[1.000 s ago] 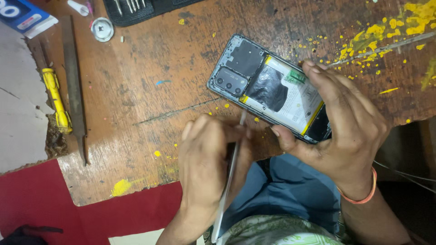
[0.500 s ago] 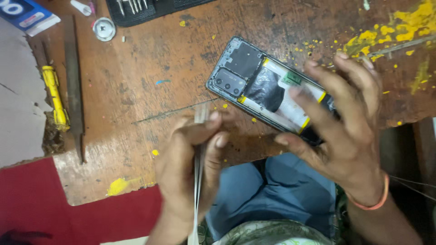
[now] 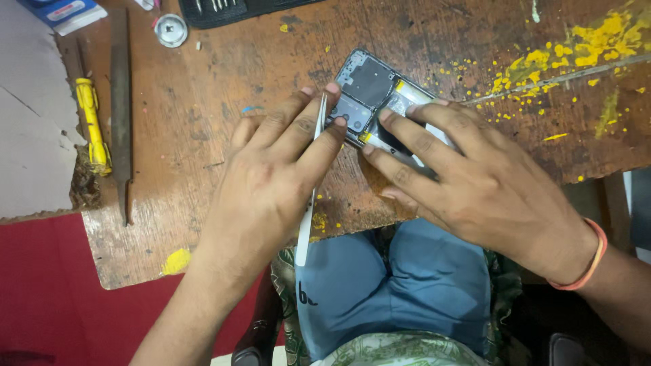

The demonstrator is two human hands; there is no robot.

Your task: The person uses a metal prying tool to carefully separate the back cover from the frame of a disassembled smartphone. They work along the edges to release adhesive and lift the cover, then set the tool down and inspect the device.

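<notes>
phone (image 3: 369,91) on table (image 3: 224,81) | file (image 3: 121,102) far left | screwdriver (image 3: 91,125) beside file

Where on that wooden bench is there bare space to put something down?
Bare wood lies between the flat file and the left hand, and right of the opened phone among yellow paint flecks. The back left corner, with the yellow screwdriver, is crowded.

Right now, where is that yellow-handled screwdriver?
In the head view the yellow-handled screwdriver lies at the far left of the wooden table, just left of a long dark metal file, well away from both hands.
</notes>
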